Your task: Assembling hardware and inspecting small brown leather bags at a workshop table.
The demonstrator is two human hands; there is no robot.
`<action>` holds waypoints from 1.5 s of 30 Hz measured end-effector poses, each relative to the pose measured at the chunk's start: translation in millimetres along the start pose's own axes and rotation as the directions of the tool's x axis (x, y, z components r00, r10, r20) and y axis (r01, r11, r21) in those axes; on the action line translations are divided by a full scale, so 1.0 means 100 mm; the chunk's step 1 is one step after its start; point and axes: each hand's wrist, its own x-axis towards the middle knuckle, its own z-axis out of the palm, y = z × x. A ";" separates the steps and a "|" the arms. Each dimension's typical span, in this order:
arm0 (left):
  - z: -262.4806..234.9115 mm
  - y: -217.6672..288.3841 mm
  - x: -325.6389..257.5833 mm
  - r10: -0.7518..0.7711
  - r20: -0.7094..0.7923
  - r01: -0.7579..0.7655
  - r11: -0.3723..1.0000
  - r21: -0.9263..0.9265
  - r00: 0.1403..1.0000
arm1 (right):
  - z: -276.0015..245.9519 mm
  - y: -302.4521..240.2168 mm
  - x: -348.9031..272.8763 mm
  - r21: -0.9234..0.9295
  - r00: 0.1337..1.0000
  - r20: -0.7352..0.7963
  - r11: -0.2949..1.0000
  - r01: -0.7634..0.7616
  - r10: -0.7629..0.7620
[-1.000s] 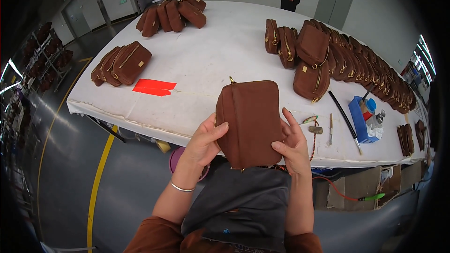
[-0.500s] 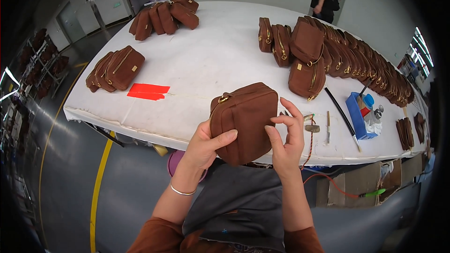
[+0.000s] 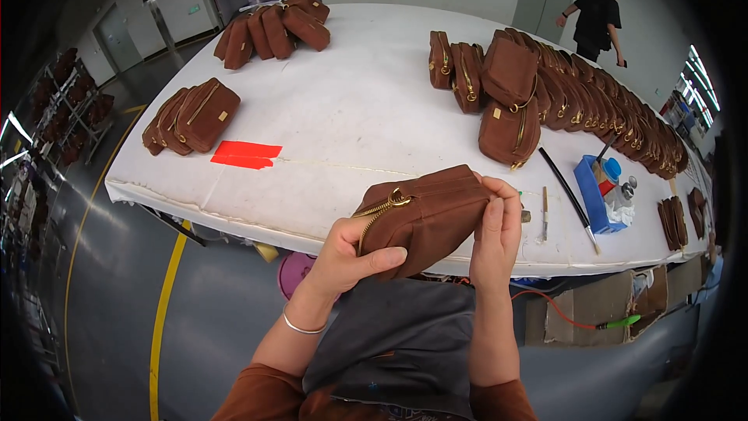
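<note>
Bench (image 3: 366,93): covered in white cloth, faintly creased, with rounded far corners; a broad stretch of cloth is exposed between the left and right stock, running to the near edge.

Pouch row (image 3: 615,113): brown, packed closely along the right edge.

Rear-left pouches (image 3: 273,30): leaned together near the far edge.

Near-left pouches (image 3: 195,115): overlapped near the left edge.

Brown pouch (image 3: 440,214): matt, soft-sided, round-cornered; held tilted above the bench's near edge, in front of the wearer.

Left hand (image 3: 343,256): thumb pressed to the pouch's near face; the other fingers are largely hidden behind it.

Right hand (image 3: 496,238): fingers held close together, tips touching the pouch's right end; whether it is pinched there cannot be told.

Blue tray (image 3: 590,195): rectangular, filled with small containers; set near the right front.

Long brush (image 3: 569,187): black-handled, laid beside the tray.

Red strip (image 3: 246,154): flat, ragged-ended, laid beyond the left front edge.

Zip (image 3: 372,220): gold-toothed, curved around the pouch's left end.

Ring (image 3: 400,202): gold metal, hung at the zip's upper end.
</note>
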 end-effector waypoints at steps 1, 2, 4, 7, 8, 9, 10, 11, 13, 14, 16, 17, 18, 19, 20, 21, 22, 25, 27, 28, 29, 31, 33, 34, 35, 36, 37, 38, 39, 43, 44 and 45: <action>0.01 0.00 0.00 0.000 0.000 0.000 1.000 0.000 1.000 | 0.04 -0.03 0.00 0.001 1.000 0.000 1.000 0.000 0.000; 0.03 0.02 0.01 0.017 -0.016 -0.018 0.998 -0.058 1.000 | 0.10 -0.05 0.00 -0.053 0.999 -0.006 0.998 0.035 -0.036; 0.05 0.01 0.00 0.034 -0.029 -0.037 0.992 -0.120 0.999 | 0.10 -0.07 -0.01 -0.110 0.997 -0.013 0.991 0.073 -0.075; 0.01 -0.05 -0.04 -0.059 -0.075 0.050 0.991 -0.123 0.995 | 0.07 -0.07 -0.02 -0.066 0.999 0.015 0.997 0.036 -0.035; 0.00 -0.07 -0.05 -0.080 -0.113 0.070 0.994 -0.089 0.990 | 0.08 -0.09 -0.02 -0.049 1.000 0.025 0.999 0.005 -0.004; 0.00 -0.08 -0.04 -0.099 -0.147 0.091 0.994 -0.058 0.984 | 0.08 -0.10 -0.03 -0.036 0.999 0.033 0.999 -0.025 0.026; 0.02 -0.06 -0.04 -0.099 -0.146 0.091 0.994 -0.058 0.984 | 0.08 -0.10 -0.03 -0.037 0.999 0.032 0.999 -0.024 0.025; 0.03 -0.03 -0.02 -0.110 -0.152 0.094 0.990 -0.110 0.982 | 0.08 -0.10 -0.03 -0.035 0.998 0.016 0.997 -0.065 0.065; 0.06 0.00 -0.01 -0.120 -0.157 0.094 0.983 -0.161 0.980 | 0.07 -0.08 -0.02 -0.032 0.995 0.000 0.994 -0.104 0.104; 0.07 0.01 0.00 -0.121 -0.154 0.095 0.981 -0.168 0.981 | 0.06 -0.05 0.00 -0.040 0.999 0.010 0.998 -0.048 0.048; 0.08 0.03 0.00 -0.123 -0.152 0.096 0.980 -0.176 0.981 | 0.05 -0.04 0.00 -0.048 1.000 0.022 0.999 0.009 -0.008; 0.09 0.04 0.00 -0.139 -0.156 0.107 0.974 -0.199 0.978 | 0.04 -0.04 0.01 -0.062 0.999 0.043 0.998 0.015 -0.012; 0.09 0.05 -0.01 -0.154 -0.159 0.117 0.968 -0.222 0.975 | 0.04 -0.05 0.01 -0.076 0.998 0.064 0.997 0.022 -0.017; 0.10 0.07 -0.01 -0.151 -0.158 0.115 0.969 -0.221 0.976 | 0.04 -0.07 0.00 -0.076 0.998 0.064 0.997 0.025 -0.020; 0.12 0.09 -0.02 -0.155 -0.157 0.118 0.968 -0.223 0.975 | 0.05 -0.09 -0.01 -0.061 0.997 0.071 0.998 0.018 -0.013; 0.11 0.08 -0.01 -0.163 -0.159 0.125 0.966 -0.225 0.974 | 0.06 -0.08 0.00 -0.045 0.997 0.078 0.999 0.004 0.000; 0.09 0.06 -0.01 -0.165 -0.161 0.127 0.966 -0.225 0.973 | 0.06 -0.08 -0.01 -0.043 0.997 0.078 0.999 0.002 0.002; 0.11 0.10 0.00 -0.099 -0.114 0.085 0.989 -0.117 0.989 | 0.06 -0.11 -0.06 -0.009 0.993 0.102 0.998 -0.056 0.057; 0.18 0.23 -0.01 -0.162 -0.070 0.159 0.986 -0.054 0.984 | 0.08 -0.12 -0.08 0.074 0.998 0.064 0.997 0.009 -0.014; 0.16 0.23 -0.02 -0.096 0.017 0.094 0.989 0.115 0.995 | 0.08 -0.12 -0.08 0.074 0.998 0.065 0.997 0.009 -0.014; 0.14 0.23 -0.03 -0.046 0.115 0.013 0.962 0.273 0.992 | 0.07 -0.13 -0.08 0.097 0.998 0.061 0.995 0.022 -0.028; 0.26 0.23 -0.01 0.041 0.211 -0.139 0.871 0.471 0.977 | 0.04 -0.12 -0.09 0.111 0.998 0.046 0.993 0.030 -0.036; 0.31 0.13 -0.03 0.058 0.212 -0.164 0.832 0.530 0.976 | 0.03 -0.10 -0.11 0.161 0.997 0.010 0.984 -0.077 0.077; 0.30 0.05 -0.05 0.070 0.215 -0.185 0.795 0.578 0.974 | -0.01 -0.07 -0.12 0.140 0.989 -0.002 0.980 -0.145 0.146; 0.30 -0.03 -0.07 0.081 0.219 -0.203 0.755 0.623 0.972 | -0.02 -0.06 -0.13 0.138 0.987 -0.014 0.978 -0.154 0.158; 0.27 -0.10 -0.12 0.038 0.215 -0.169 0.755 0.633 0.976 | -0.03 -0.04 -0.15 0.163 0.980 -0.002 0.967 -0.197 0.200; 0.27 -0.16 -0.15 0.018 0.220 -0.156 0.764 0.627 0.975 | -0.05 -0.02 -0.17 0.190 0.970 0.010 0.952 -0.240 0.242; 0.27 -0.21 -0.19 -0.009 0.203 -0.123 0.768 0.629 0.979 | -0.08 0.02 -0.21 0.196 0.961 0.016 0.941 -0.275 0.277; 0.27 -0.26 -0.21 -0.033 0.188 -0.095 0.769 0.632 0.982 | -0.10 0.06 -0.22 0.199 0.957 0.000 0.938 -0.283 0.289; 0.28 -0.52 -0.37 -0.028 0.200 -0.127 0.684 0.718 0.979 | -0.18 0.17 -0.31 0.254 0.955 -0.006 0.924 -0.285 0.296; 0.29 -0.55 -0.39 -0.038 0.183 -0.107 0.685 0.720 0.982 | -0.20 0.19 -0.32 0.269 0.961 0.024 0.924 -0.271 0.275; 0.31 -0.58 -0.42 -0.047 0.164 -0.088 0.686 0.722 0.985 | -0.22 0.20 -0.33 0.284 0.966 0.056 0.924 -0.257 0.251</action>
